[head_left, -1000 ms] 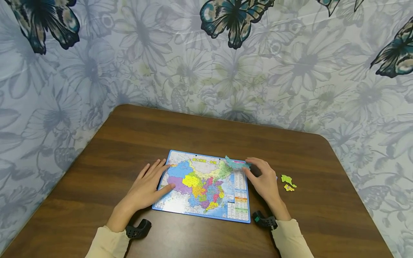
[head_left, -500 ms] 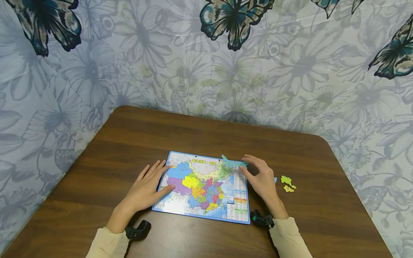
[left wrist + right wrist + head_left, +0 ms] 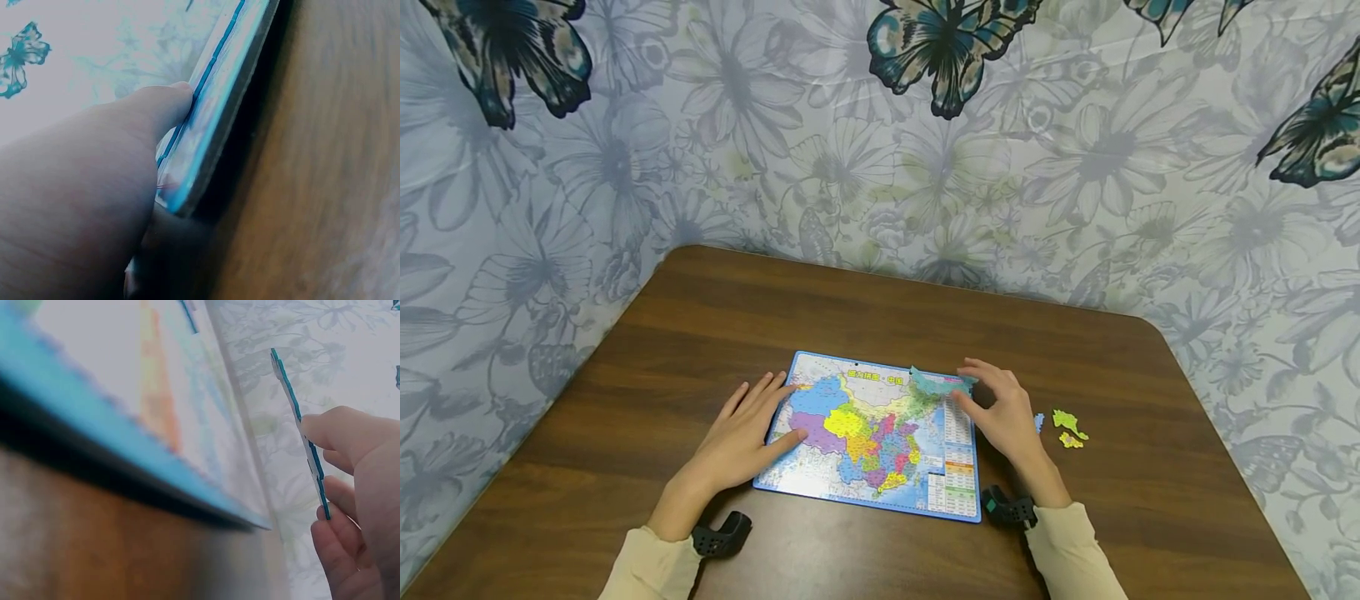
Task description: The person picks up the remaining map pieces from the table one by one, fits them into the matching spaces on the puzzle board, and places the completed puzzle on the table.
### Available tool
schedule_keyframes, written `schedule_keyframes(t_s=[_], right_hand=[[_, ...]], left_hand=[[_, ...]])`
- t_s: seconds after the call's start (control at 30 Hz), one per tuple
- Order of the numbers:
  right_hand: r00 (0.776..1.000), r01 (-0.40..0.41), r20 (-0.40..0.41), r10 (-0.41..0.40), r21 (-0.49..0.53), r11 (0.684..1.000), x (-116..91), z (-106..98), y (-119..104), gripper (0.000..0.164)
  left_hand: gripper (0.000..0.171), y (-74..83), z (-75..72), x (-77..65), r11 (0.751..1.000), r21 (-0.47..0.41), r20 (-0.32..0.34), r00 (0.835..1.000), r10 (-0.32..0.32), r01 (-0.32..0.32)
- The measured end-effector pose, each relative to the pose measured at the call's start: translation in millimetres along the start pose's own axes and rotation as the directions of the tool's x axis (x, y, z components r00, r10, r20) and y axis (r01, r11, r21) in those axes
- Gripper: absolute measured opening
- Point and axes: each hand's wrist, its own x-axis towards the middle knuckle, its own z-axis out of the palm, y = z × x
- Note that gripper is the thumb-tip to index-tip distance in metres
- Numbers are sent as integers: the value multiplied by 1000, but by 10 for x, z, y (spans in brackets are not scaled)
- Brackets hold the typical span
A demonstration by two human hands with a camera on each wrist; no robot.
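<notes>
A map puzzle board (image 3: 805, 475) with a blue border and coloured regions lies on the table. My left hand (image 3: 730, 446) rests on its left side with fingers spread and straight; in the left wrist view the thumb (image 3: 156, 109) lies along the board's edge. My right hand (image 3: 1006, 421) pinches a teal puzzle piece (image 3: 934, 383) between thumb and fingers, over the board's top right part. In the right wrist view the piece (image 3: 295, 403) appears edge-on, raised off the board.
To the right of the board lie a green puzzle piece (image 3: 1065, 419), a yellow one (image 3: 1071, 440) and a small blue one (image 3: 1039, 422) close to the right hand. The wooden table (image 3: 647, 383) ends at a flower-patterned cloth (image 3: 820, 167) with butterflies.
My right hand has moved slightly left with the teal piece, bringing it further over the board's upper right. The left hand has stayed in place.
</notes>
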Motion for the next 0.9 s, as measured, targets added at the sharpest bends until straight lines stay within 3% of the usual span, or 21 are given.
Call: schedule_keyframes(t_s=[0.17,0.6,0.9], right_hand=[[1000,-5,11,5,5,1000,42,-28,-61,34],[978,-18,207,39,-101,995,73,4,-105,39],[961,29,277,3,-112,993,84,-4,-136,33]], left_hand=[[78,-3,-7,-5,1000,1,1,1000,-1,1],[78,-23,-5,-8,1000,9,-4,1000,9,-9],[79,-27,-8,-13,1000,8,-2,1000,13,-13]])
